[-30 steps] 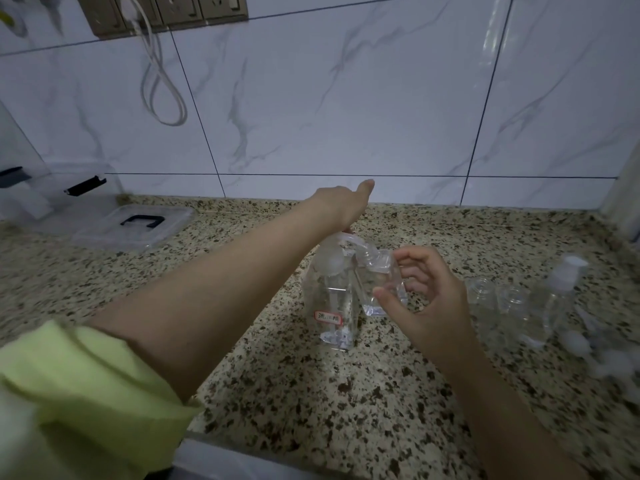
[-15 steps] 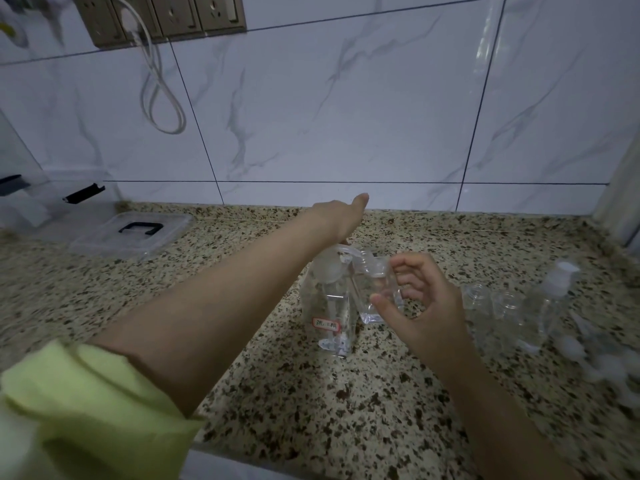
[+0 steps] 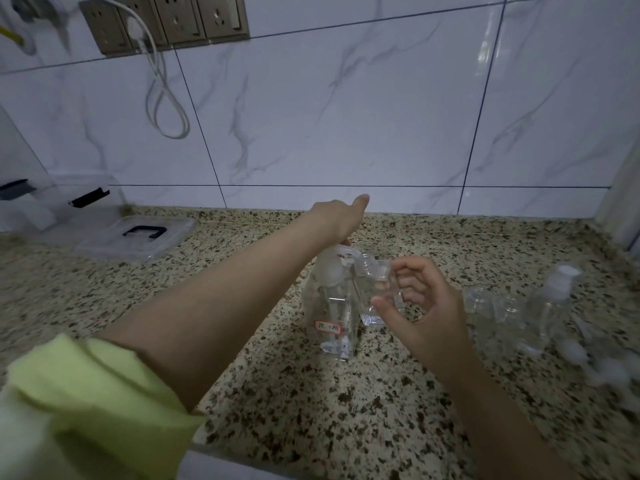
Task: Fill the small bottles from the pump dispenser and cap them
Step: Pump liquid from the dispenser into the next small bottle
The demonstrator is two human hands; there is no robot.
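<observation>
Speckled counter (image 3: 311,403), upright small bottle (image 3: 375,292), right hand (image 3: 420,306) gripping

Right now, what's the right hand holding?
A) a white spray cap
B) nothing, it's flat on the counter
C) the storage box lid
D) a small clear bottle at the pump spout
D: the right hand pinches a small clear bottle beside the pump dispenser, just under its spout, while the left hand rests on the pump head.
</observation>
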